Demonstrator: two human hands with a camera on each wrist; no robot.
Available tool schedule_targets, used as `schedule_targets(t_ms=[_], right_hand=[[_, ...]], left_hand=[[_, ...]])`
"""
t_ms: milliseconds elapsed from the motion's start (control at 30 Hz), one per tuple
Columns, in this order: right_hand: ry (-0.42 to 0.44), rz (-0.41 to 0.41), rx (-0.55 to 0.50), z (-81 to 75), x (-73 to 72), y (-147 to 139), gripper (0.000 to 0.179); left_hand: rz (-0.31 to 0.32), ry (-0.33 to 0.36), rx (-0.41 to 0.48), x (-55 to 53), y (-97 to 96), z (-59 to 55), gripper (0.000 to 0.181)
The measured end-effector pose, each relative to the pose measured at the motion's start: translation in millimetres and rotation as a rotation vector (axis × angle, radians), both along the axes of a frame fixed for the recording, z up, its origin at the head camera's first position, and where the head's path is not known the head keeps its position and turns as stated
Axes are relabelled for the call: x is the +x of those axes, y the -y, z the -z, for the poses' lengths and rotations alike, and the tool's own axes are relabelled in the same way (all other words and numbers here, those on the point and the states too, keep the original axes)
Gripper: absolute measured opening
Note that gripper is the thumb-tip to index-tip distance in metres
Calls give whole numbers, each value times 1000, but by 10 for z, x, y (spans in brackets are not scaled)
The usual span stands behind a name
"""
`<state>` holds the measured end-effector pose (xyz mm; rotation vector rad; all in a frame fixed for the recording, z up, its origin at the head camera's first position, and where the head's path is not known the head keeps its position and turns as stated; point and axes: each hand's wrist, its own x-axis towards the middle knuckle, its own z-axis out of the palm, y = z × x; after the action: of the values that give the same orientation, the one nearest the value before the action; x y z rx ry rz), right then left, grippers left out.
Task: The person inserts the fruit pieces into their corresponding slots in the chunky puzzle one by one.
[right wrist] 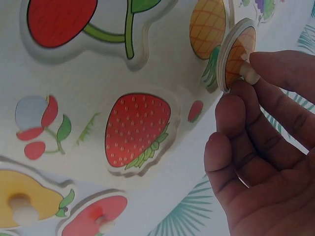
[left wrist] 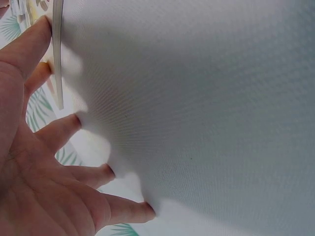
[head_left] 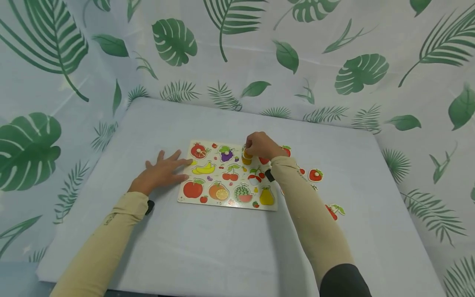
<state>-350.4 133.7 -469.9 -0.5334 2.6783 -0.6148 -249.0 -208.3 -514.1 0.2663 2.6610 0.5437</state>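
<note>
My right hand (head_left: pixel 262 145) pinches a pineapple puzzle piece (right wrist: pixel 238 54) by its small knob, between thumb and fingertips. The piece is tilted over the board's printed pineapple (right wrist: pixel 207 29); whether they touch I cannot tell. A fruit puzzle board (head_left: pixel 218 175) lies flat beneath. At its left side my left hand (head_left: pixel 159 173) is spread out, thumb and a finger against the board's edge (left wrist: pixel 57 54), other fingertips on the cloth. Pomegranate (head_left: pixel 198 151) and grape (head_left: pixel 226 154) pieces with knobs sit in the board. The printed strawberry (right wrist: pixel 138 130) shows uncovered.
Right of the board lie several loose pieces, among them a strawberry piece (head_left: pixel 316 175) and a cherry piece (head_left: pixel 335 211); the right forearm hides some. White cloth (head_left: pixel 219 251) covers the table. Behind it hangs a leaf-patterned curtain (head_left: pixel 245 74).
</note>
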Motion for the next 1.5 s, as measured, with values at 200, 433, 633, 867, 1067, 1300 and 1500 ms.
schedule_targets(t_ms=[200,433,633,867,1067,1300,1500], right_hand=[[1,4,19,40,1,57,11],[23,4,30,87,4,80,10],[17,-13,36,106,7,60,10],[28,-12,50,94,30,82,9],[43,-4,70,77,56,115,9],[47,2,77,108,60,101,9],[40,-3,60,107,75,92,11]], left_hand=[[7,-8,-1,-10,2,10,69],[1,-6,-6,-6,10,5,69],[-4,-1,1,-20,12,5,69],[6,7,-3,-26,15,-1,69],[6,8,3,-1,14,-24,68],[8,10,5,-5,6,-21,68],[6,7,0,-9,17,-12,68]])
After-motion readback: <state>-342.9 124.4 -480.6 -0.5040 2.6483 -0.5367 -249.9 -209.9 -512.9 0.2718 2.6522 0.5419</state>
